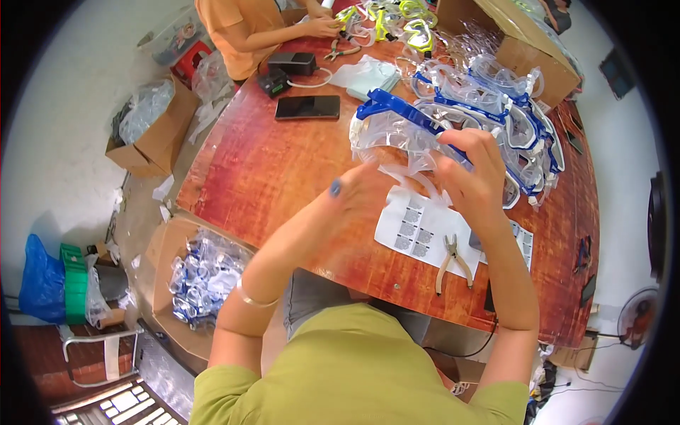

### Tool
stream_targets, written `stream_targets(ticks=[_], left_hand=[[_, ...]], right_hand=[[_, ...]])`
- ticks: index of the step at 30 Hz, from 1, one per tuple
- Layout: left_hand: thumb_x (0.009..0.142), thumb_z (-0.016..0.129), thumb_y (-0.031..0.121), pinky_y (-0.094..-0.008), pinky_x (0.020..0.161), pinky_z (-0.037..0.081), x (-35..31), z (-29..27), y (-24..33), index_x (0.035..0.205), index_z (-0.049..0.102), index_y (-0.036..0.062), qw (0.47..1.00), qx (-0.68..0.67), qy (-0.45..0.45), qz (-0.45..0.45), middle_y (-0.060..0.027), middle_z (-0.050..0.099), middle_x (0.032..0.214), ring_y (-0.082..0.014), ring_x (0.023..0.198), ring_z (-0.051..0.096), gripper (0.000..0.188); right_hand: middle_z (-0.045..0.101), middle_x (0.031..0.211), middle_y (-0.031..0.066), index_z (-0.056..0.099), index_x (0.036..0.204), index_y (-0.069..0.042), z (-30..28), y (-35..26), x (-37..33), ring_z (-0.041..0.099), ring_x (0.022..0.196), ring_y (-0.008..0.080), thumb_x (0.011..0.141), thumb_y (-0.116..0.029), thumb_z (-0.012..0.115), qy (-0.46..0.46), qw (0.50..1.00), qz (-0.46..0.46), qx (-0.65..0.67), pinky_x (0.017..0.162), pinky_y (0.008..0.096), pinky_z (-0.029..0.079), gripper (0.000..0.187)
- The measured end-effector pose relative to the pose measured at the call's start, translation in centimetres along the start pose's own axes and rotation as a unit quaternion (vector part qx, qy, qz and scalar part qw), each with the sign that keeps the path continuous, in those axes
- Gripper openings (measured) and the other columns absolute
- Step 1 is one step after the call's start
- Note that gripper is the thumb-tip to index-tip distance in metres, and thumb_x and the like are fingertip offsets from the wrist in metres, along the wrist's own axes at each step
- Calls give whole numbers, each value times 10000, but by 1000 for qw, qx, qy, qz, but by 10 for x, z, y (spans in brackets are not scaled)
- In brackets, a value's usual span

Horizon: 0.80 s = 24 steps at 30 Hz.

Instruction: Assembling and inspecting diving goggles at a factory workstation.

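My right hand (476,166) grips a diving mask with a blue frame (402,110) by its right end, thumb and fingers closed on the rim. The mask is tilted above the table, and its clear soft skirt hangs below the frame. Close to the skirt's lower left is my left hand (358,190). Motion smears its fingers, so whether they touch the mask cannot be made out. Behind and to the right lies a heap of blue and clear diving masks (520,131). Pliers with beige handles (453,261) rest on printed sheets (398,225) below my right hand.
A black phone (307,108), a dark box (292,64) and a pale cloth (370,76) lie beyond my left hand. Across the table, a person in orange (244,32) handles yellow masks (419,34). A carton of blue-and-clear parts (161,273) stands at lower left.
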State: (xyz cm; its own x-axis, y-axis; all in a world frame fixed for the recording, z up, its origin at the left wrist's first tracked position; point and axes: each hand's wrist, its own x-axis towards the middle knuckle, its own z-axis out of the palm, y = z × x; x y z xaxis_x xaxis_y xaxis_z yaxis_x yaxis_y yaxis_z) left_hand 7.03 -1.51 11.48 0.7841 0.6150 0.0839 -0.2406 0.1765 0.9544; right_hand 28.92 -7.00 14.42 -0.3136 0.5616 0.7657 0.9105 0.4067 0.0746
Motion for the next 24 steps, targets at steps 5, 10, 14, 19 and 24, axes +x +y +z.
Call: stream_targets(ticks=[5,10,14,19,24], left_hand=[[817,332,695,-501,970,354,30,12,-12,1350,312,84,915,-399,-28,-55,-131,408,1339,-287,1201,424,812],[849,358,634,-526,943,374,36,5,-44,1368,292,171,879,-475,-34,-6,-110,365,1378,-305,1238,383,699],[845,409,604,-544,996,328,37,10,-53,1338,353,242,888,-451,-53,71,-106,352,1387,-326,1254,361,614],[837,438,594,-588,970,338,37,-1,-65,1263,442,285,869,-488,-57,61,-111,428,1335,-349,1245,372,526],[862,403,579,-578,890,422,36,-6,-48,1173,525,205,856,-511,-62,45,-154,488,1267,-375,1148,478,501]], right_hand=[[561,1013,45,628,784,-109,12,-24,-12,499,939,254,572,-105,715,-23,996,-60,-55,774,404,394,228],[519,1122,22,669,856,-157,10,-41,-28,432,1071,255,600,-281,732,-56,997,23,-43,942,450,271,292],[515,1100,83,658,901,-137,4,-53,-51,453,1035,277,766,-288,653,-23,994,95,54,921,475,309,203],[509,1021,67,558,1065,-38,4,-36,-60,482,931,154,840,-190,531,212,890,365,173,858,294,369,273],[504,963,30,515,1111,-20,-9,-9,-50,473,889,88,828,-155,518,147,826,423,343,783,217,385,313]])
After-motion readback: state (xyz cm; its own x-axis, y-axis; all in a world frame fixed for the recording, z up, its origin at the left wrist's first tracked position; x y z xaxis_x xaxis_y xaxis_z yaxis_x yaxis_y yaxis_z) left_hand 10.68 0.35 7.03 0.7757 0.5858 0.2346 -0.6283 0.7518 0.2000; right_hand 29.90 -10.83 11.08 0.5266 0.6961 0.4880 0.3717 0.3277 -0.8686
